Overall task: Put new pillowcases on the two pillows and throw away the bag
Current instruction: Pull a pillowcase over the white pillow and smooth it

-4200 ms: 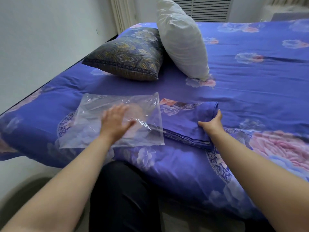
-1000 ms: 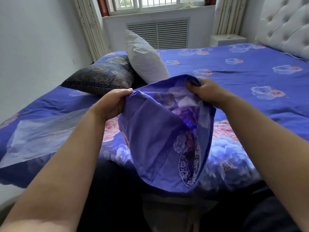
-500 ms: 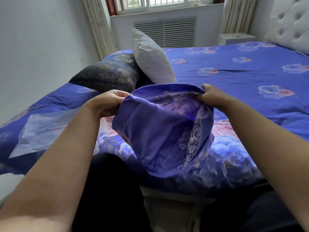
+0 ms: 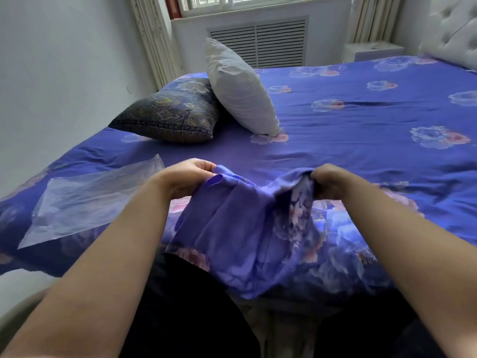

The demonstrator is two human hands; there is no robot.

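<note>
Both hands up front on my feed. Left hand [image 4: 184, 177] has its fingers curled, pinching one top corner of the purple pillowcase [image 4: 247, 233]; right hand [image 4: 329, 182] has its fingers bunched tight around the other top edge. The pillowcase hangs slack between them, sagging in the middle, its lower part draped over the near edge of the bed [image 4: 361, 130], at about 6 o'clock from the pillows. Its plain purple side faces me on the left; the flower print shows on the right.

Clear plastic bag [image 4: 85, 202] lies flat on the cover at 9 o'clock from my left hand, near it, partly hidden by the left forearm.

White bare pillow [image 4: 240, 91] at 12 o'clock, propped up tilted, leaning against the dark patterned pillow [image 4: 170, 112], which lies flat at 11 o'clock. Both are well apart from the hands, with open bedcover between.

Beyond the bed: slatted vent [image 4: 258, 42] under the window at 12, small white stand [image 4: 371, 50] at 1, tufted headboard [image 4: 451, 29] at 2. White wall [image 4: 59, 73] runs along the left.
</note>
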